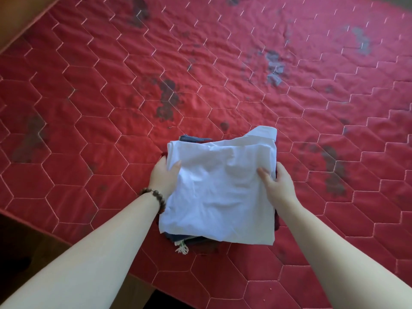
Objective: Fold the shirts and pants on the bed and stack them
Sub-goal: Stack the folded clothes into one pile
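Gripping a stack of folded clothes [219,192] from both sides, the two hands sit level with each other over the near part of the bed [93,112]. The left hand [163,175] clasps the stack's left edge, thumb laid over the top layer and fingers tucked out of sight beneath. The right hand [277,182] does the same on the right edge, thumb pressed onto the cloth and fingers curled around the side. On top lies a folded white shirt [223,186], rumpled, with one corner poking up at the far right. Beneath it show slivers of darker garments: a blue-grey folded piece [191,138] peeking out at the far edge, dark layers [196,240] at the near edge, and a maroon strip along the right side. A small pale fringe [182,248] (perhaps a frayed hem or tassel) hangs from the near underside. Whether the stack rests on the bed or is held just above it cannot be told. The bed wears a red quilted cover stitched in pale hexagons, blotched with dark worn patches [167,101]. A beaded bracelet [156,197] circles the left wrist.
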### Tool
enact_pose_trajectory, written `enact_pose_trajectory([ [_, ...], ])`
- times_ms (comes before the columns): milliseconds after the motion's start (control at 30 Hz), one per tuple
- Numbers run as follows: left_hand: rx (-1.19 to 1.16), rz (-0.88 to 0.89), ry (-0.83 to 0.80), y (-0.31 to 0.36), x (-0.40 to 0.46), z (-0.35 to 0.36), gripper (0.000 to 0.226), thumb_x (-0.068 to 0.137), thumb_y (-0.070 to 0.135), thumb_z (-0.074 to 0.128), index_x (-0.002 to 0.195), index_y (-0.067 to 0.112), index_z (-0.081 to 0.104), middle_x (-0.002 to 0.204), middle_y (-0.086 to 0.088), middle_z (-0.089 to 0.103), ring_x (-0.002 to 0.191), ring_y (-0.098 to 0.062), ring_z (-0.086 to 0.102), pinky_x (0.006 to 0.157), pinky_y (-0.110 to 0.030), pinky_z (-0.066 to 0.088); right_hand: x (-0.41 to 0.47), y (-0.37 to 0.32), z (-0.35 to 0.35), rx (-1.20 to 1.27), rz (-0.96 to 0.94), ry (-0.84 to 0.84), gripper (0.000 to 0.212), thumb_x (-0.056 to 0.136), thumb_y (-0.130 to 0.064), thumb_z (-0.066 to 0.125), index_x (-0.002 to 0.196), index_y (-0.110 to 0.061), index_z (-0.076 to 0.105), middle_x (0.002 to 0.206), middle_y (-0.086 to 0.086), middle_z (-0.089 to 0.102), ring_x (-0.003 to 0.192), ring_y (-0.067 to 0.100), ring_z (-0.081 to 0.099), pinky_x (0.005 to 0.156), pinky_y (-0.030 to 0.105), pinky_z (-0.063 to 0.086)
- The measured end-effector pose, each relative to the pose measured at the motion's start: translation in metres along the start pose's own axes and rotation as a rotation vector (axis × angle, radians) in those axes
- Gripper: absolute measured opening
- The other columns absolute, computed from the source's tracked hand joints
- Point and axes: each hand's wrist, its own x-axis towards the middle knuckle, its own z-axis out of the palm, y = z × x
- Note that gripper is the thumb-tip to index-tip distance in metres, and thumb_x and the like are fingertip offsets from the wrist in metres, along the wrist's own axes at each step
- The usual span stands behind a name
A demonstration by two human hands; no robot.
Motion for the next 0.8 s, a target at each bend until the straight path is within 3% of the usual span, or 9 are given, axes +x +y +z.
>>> enact_pose_trajectory([
  [67, 0.009, -0.011, -0.003, -0.001, -0.005, 0.003, 0.007, 0.091, 0.013, 0.052, 0.097, 0.016, 0.055, 0.090, 0.003, 0.059, 0.091, -0.024, 0.056, 0.066, -0.026, 0.041, 0.001, -0.003, 0.001, -0.049, -0.016, 0.043, 0.013, 0.090, -0.033, 0.060, 0.092, -0.022, 0.054, 0.087, -0.007, 0.061, 0.080, 0.016, 0.057, 0.063, 0.027, 0.040],
  [133, 0.155, 0.002, 0.111, -0.003, -0.013, 0.003, 0.037, 0.084, 0.006, 0.052, 0.121, 0.010, 0.050, 0.116, -0.009, 0.055, 0.110, -0.031, 0.050, 0.087, -0.036, 0.044, -0.002, -0.004, 0.003, -0.223, -0.019, 0.191, 0.027, 0.090, -0.036, 0.059, 0.110, -0.019, 0.052, 0.107, 0.002, 0.058, 0.096, 0.023, 0.053, 0.076, 0.035, 0.041],
  [233, 0.499, 0.432, 0.337, -0.004, -0.026, 0.010, 0.060, 0.074, 0.006, 0.055, 0.134, 0.003, 0.045, 0.134, -0.023, 0.044, 0.126, -0.039, 0.040, 0.105, -0.047, 0.031, -0.015, -0.006, 0.016, -0.592, -0.386, 0.415, 0.045, 0.091, -0.036, 0.053, 0.130, -0.012, 0.049, 0.134, 0.014, 0.047, 0.125, 0.032, 0.039, 0.105, 0.049, 0.027],
  [333, 0.785, 0.835, 0.048, -0.004, -0.039, 0.048, 0.054, 0.079, 0.023, 0.043, 0.129, 0.007, 0.054, 0.144, -0.018, 0.043, 0.137, -0.035, 0.033, 0.111, -0.052, 0.024, -0.026, -0.002, 0.051, -0.921, -0.795, 0.149, 0.048, 0.088, -0.030, 0.056, 0.132, -0.011, 0.053, 0.144, 0.014, 0.045, 0.139, 0.031, 0.030, 0.114, 0.060, 0.011],
  [400, 1.028, 0.837, -0.092, -0.010, -0.036, 0.069, 0.060, 0.087, 0.031, 0.030, 0.142, 0.011, 0.042, 0.156, -0.007, 0.025, 0.146, -0.028, 0.008, 0.116, -0.054, 0.013, -0.022, 0.005, 0.068, -1.070, -0.772, -0.063, 0.055, 0.095, -0.029, 0.049, 0.145, -0.011, 0.038, 0.155, 0.007, 0.031, 0.147, 0.026, 0.013, 0.114, 0.062, -0.003],
  [467, 1.184, 0.780, -0.136, -0.022, -0.020, 0.076, 0.063, 0.092, 0.039, 0.015, 0.151, 0.019, 0.013, 0.159, 0.003, -0.001, 0.143, -0.022, -0.019, 0.117, -0.054, -0.005, -0.008, 0.014, 0.073, -1.150, -0.704, -0.165, 0.058, 0.100, -0.034, 0.033, 0.152, -0.014, 0.015, 0.160, 0.000, 0.014, 0.147, 0.019, -0.005, 0.113, 0.054, -0.019],
  [533, 1.232, 0.765, -0.101, -0.032, -0.007, 0.072, 0.061, 0.092, 0.048, 0.007, 0.149, 0.031, -0.005, 0.157, 0.007, -0.016, 0.142, -0.019, -0.024, 0.115, -0.053, -0.011, 0.000, 0.020, 0.070, -1.161, -0.704, -0.166, 0.059, 0.100, -0.040, 0.027, 0.152, -0.018, 0.013, 0.160, -0.003, 0.010, 0.147, 0.015, -0.008, 0.114, 0.050, -0.018],
  [633, 1.183, 0.706, -0.020, -0.039, -0.009, 0.065, 0.062, 0.091, 0.057, 0.016, 0.150, 0.040, 0.004, 0.160, 0.003, -0.007, 0.146, -0.024, -0.013, 0.116, -0.054, -0.003, -0.004, 0.027, 0.059, -1.070, -0.606, -0.045, 0.060, 0.094, -0.047, 0.028, 0.151, -0.031, 0.016, 0.160, -0.004, 0.002, 0.146, 0.014, -0.011, 0.115, 0.053, -0.012],
  [800, 1.037, 0.594, 0.065, -0.051, -0.006, 0.050, 0.068, 0.085, 0.067, 0.028, 0.148, 0.048, 0.009, 0.160, -0.001, -0.012, 0.145, -0.033, -0.013, 0.115, -0.059, 0.000, -0.007, 0.041, 0.046, -0.959, -0.344, 0.054, 0.065, 0.093, -0.057, 0.031, 0.146, -0.049, -0.006, 0.157, -0.004, -0.025, 0.146, 0.023, -0.019, 0.117, 0.054, 0.005],
])
